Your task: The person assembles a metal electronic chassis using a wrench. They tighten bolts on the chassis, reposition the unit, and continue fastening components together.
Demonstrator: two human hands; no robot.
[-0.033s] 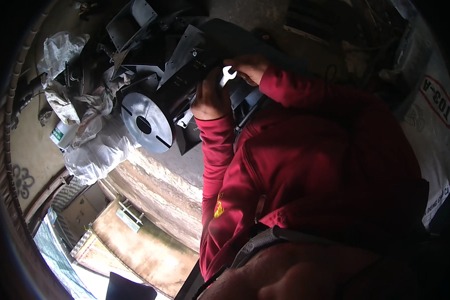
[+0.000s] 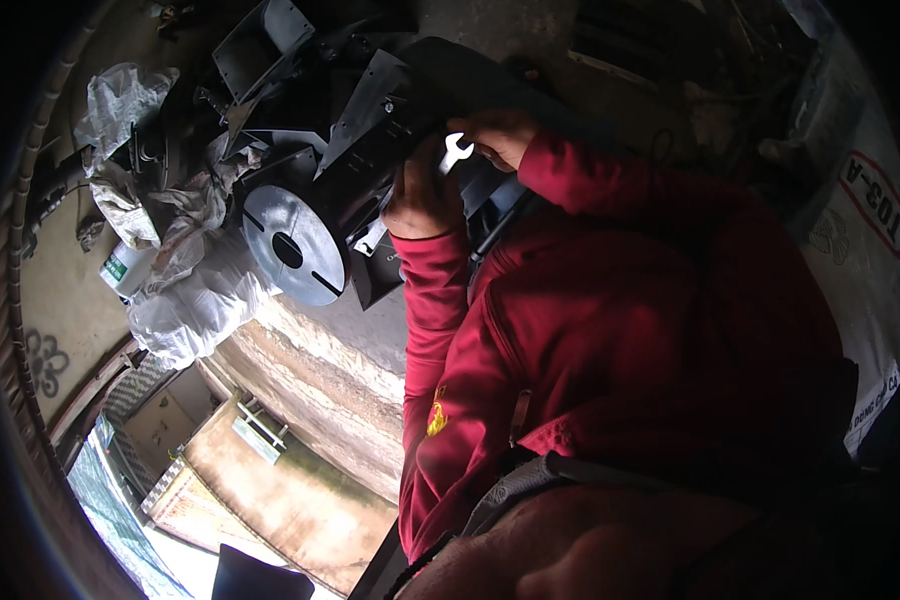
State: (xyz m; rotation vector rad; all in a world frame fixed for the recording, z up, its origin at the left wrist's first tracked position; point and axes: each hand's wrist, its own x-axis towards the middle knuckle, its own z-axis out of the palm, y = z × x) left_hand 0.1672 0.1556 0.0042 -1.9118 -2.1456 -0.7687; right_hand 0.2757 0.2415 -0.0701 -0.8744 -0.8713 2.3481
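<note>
My left hand is closed around an open-end wrench, whose bright jaw sticks out past the fingers. A pale length of metal, probably the wrench's other end, shows below the same hand. My right hand is just beside the jaw with its fingers bent together; their tips sink into shadow and whatever they grip is hidden. Both hands are over a dark metal assembly with angled plates and a small shiny bolt. Left of my left wrist stands a round grey metal disc with a centre hole and slots.
Crumpled clear plastic bags and a white tub sit left of the disc. A dark bracket rises at the far left. A large white printed sack stands on my right. A wall runs along the lower left.
</note>
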